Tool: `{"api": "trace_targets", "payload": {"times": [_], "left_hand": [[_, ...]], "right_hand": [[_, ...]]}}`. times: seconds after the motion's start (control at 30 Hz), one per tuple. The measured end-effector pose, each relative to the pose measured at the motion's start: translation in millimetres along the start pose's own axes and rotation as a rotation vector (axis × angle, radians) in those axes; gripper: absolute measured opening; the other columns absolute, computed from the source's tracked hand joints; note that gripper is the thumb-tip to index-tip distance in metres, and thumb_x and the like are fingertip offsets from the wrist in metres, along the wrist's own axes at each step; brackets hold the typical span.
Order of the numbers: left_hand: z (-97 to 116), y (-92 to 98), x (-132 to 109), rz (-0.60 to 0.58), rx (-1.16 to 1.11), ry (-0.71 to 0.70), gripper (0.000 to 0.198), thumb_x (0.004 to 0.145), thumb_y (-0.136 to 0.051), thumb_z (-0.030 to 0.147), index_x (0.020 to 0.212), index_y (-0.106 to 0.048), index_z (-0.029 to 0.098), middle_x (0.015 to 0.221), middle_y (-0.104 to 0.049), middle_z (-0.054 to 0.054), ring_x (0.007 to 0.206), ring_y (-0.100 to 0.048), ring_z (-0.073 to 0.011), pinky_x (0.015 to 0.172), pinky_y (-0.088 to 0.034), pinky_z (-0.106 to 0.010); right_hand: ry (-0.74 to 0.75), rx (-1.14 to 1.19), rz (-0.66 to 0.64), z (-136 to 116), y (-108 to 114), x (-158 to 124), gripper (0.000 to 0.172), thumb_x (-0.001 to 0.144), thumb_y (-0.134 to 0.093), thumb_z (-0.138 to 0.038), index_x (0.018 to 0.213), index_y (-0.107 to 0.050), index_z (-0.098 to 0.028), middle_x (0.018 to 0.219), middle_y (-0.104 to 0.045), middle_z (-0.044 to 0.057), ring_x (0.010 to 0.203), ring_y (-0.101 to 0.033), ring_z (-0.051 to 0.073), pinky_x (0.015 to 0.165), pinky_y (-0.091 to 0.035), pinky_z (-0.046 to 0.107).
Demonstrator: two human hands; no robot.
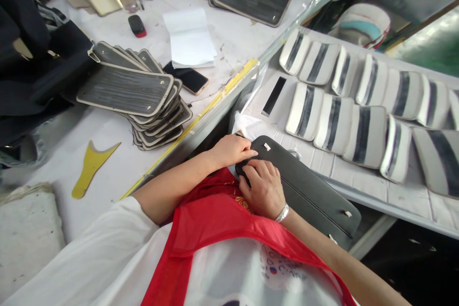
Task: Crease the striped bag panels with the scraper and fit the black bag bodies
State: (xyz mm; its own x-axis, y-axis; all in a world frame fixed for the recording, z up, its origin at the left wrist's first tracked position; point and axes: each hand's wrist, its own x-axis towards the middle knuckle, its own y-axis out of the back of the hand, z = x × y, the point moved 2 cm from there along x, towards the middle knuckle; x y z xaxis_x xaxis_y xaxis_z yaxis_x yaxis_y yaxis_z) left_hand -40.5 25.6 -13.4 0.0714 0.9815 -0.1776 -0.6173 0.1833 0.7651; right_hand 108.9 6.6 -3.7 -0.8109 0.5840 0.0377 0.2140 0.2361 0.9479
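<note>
Left hand [232,151]: flat and fairly open, fingers together, laid on the upper near corner of the panel [311,191]
Right hand [263,187]: knuckles up, fingers bent onto the panel's near end, just beside the left hand; whether it grips the edge cannot be told
Panel: dark grey, long, rounded corners, a seam line along its length and small light tabs at its edges; it lies slantwise over the front edge of the lower shelf [405,196], its near end over the red apron [215,220]
Bracelet [282,213]: silver, on the right wrist
White sheet [245,125]: crumpled, just behind the left hand, touching the panel's corner
Striped pieces [358,105]: white with dark bands, in two overlapping rows on the shelf, well apart from the hands
Black strip [274,95]: flat on the shelf, left of the rows
Table [107,138]: white, to the left, with a yellow-taped edge
Stack [136,100]: fanned dark panels with pale rims, on the table
Yellow tool [89,167]: flat, near the stack
Phone [188,79]: face up, behind the stack, partly under paper [190,38]
</note>
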Motion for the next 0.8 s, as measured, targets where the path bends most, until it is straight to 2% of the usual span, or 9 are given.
{"api": "trace_targets", "payload": {"times": [0.23,0.4,0.53,0.6,0.67,0.8], "left_hand": [[-1,-0.3,1,-0.027,-0.027,0.007,0.034,0.082,-0.052,0.042,0.065,-0.063,0.015,0.056,-0.057,0.000,0.053,-0.047,-0.0110,0.053,-0.027,-0.023],[-5,-0.7,3,-0.017,-0.060,-0.010,0.036,0.082,-0.051,0.043,0.064,-0.062,0.015,0.055,-0.057,0.000,0.053,-0.047,-0.0109,0.053,-0.028,-0.023],[-4,-2.7,2,-0.032,-0.113,-0.020,0.036,0.082,-0.051,0.044,0.062,-0.060,0.015,0.053,-0.054,0.001,0.052,-0.047,-0.0103,0.052,-0.028,-0.022],[-3,-4.8,1,-0.034,-0.146,-0.010,0.037,0.083,-0.050,0.044,0.061,-0.058,0.015,0.053,-0.053,0.002,0.052,-0.046,-0.0099,0.052,-0.027,-0.022],[-3,-7.0,2,-0.033,-0.195,0.008,0.039,0.084,-0.048,0.045,0.060,-0.056,0.015,0.053,-0.052,0.002,0.053,-0.046,-0.0096,0.052,-0.027,-0.022],[-2,-8.3,5,-0.106,-0.296,0.044,0.042,0.083,-0.047,0.049,0.060,-0.055,0.015,0.056,-0.052,0.003,0.054,-0.047,-0.0092,0.051,-0.028,-0.021]], "right_hand": [[-0.014,-0.082,0.091,-2,-6,2,0.018,0.085,-0.050,-0.033,0.085,-0.060,-0.019,0.094,-0.059,0.007,0.089,-0.046,0.022,0.077,-0.032,0.035],[-0.040,-0.087,0.090,-5,-11,7,0.017,0.084,-0.050,-0.031,0.079,-0.059,-0.018,0.092,-0.058,0.007,0.088,-0.045,0.022,0.076,-0.033,0.036],[-0.008,-0.019,0.048,-2,-4,6,0.018,0.085,-0.050,-0.032,0.082,-0.059,-0.017,0.091,-0.059,0.007,0.087,-0.048,0.022,0.077,-0.035,0.036],[0.041,0.053,0.027,7,4,3,0.020,0.085,-0.051,-0.035,0.085,-0.060,-0.017,0.091,-0.060,0.007,0.086,-0.049,0.021,0.076,-0.037,0.035],[0.024,0.098,0.045,22,14,0,0.023,0.085,-0.052,-0.038,0.092,-0.060,-0.017,0.093,-0.060,0.007,0.087,-0.050,0.020,0.078,-0.039,0.035],[-0.222,0.037,0.137,71,33,0,0.035,0.084,-0.052,-0.038,0.109,-0.056,-0.014,0.107,-0.058,0.011,0.100,-0.050,0.024,0.089,-0.038,0.040]]}}
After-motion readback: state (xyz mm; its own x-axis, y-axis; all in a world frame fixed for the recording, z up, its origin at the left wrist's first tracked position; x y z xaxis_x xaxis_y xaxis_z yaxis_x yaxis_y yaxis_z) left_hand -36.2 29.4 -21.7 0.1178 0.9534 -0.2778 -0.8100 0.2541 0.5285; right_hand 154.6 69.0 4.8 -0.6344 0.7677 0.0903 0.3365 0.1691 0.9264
